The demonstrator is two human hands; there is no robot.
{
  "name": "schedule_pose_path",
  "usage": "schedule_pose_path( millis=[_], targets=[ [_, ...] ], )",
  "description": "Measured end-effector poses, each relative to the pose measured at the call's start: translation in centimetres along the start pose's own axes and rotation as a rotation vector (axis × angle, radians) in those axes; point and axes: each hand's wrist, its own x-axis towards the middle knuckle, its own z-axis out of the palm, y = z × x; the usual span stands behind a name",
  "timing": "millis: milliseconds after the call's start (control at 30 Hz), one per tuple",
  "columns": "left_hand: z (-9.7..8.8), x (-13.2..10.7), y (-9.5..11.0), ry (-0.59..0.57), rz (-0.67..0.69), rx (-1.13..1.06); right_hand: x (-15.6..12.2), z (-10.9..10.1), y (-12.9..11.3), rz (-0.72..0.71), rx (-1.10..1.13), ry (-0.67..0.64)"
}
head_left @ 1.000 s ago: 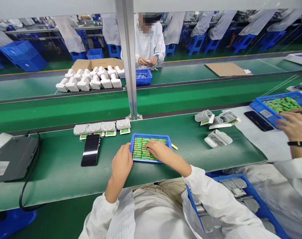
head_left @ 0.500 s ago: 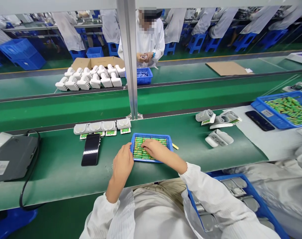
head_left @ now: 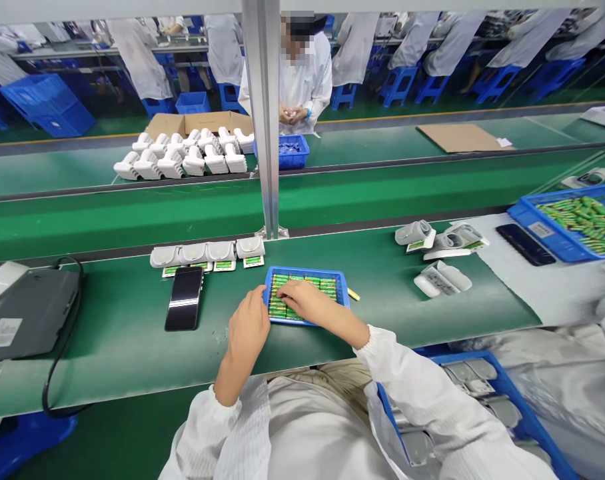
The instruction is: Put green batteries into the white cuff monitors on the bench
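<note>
A small blue tray [head_left: 346, 303] lies on the green work surface in front of me, filled with rows of green AA-looking batteries [head_left: 327, 287]. My left hand [head_left: 249, 320] grips the tray's left rim, its fingers bent around the edge. Over the middle of the tray reaches my right hand [head_left: 305, 300], fingers drawn together with the tips down among the batteries. Whatever those fingertips pinch is hidden by the hand. Just right of the tray sits a small yellow piece [head_left: 353, 294].
Left of the tray are a phone [head_left: 184, 299] and a row of white cases [head_left: 221, 251] with battery packs. Rolled grey-white cuffs [head_left: 442, 279] lie to the right, near a blue bin [head_left: 527, 212] of batteries. A metal post [head_left: 267, 133] stands ahead; a co-worker [head_left: 307, 80] sits opposite.
My right hand has shifted slightly left over the batteries. My left hand stays on the tray's rim. The whole view has moved a little.
</note>
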Motion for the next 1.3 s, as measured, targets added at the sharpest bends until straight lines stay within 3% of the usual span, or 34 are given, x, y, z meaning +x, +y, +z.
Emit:
schedule_pose_path(
  millis=[200, 333, 400, 500, 600, 667, 800, 900, 1067, 1167, 1300],
  targets=[
    [-0.1, 0.0, 0.1, -0.005, 0.007, 0.019, -0.3, 0.2, 0.4, -0.03, 0.023, 0.0],
    [-1.0, 0.1, 0.4, 0.058, 0.14, 0.05, -1.3, -0.2, 0.3, -0.021, 0.03, 0.055],
    [-1.4, 0.1, 0.6, 0.064, 0.229, 0.069, -2.6, -0.8, 0.0, 0.007, 0.028, 0.156],
    [-1.6, 0.1, 0.8, 0.036, 0.331, 0.091, -5.7, -2.1, 0.2, 0.104, 0.037, 0.413],
    [-1.3, 0.3, 0.9, 0.044, 0.411, 0.078, -9.5, -3.2, 2.3, 0.243, 0.009, 0.683],
    [-0.9, 0.4, 1.1, 0.059, 0.47, 0.052, -12.0, -3.4, 4.6, 0.332, -0.058, 0.787],
    [0.3, 1.0, 1.7, 0.035, 0.577, 0.003, -15.9, -2.2, 8.8, 0.451, -0.175, 0.793],
    [1.3, 2.4, 2.4, -0.021, 0.585, -0.015, -17.0, -0.4, 10.4, 0.458, -0.219, 0.772],
    [1.7, 6.3, 4.5, -0.167, 0.531, 0.138, -16.8, 1.7, 11.1, 0.449, -0.281, 0.831],
    [1.3, 8.2, 5.8, -0.278, 0.524, 0.328, -16.8, 2.0, 11.3, 0.436, -0.249, 0.857],
    [0.2, 9.1, 6.6, -0.34, 0.563, 0.434, -17.1, 1.8, 11.3, 0.443, -0.191, 0.866]
  ],
)
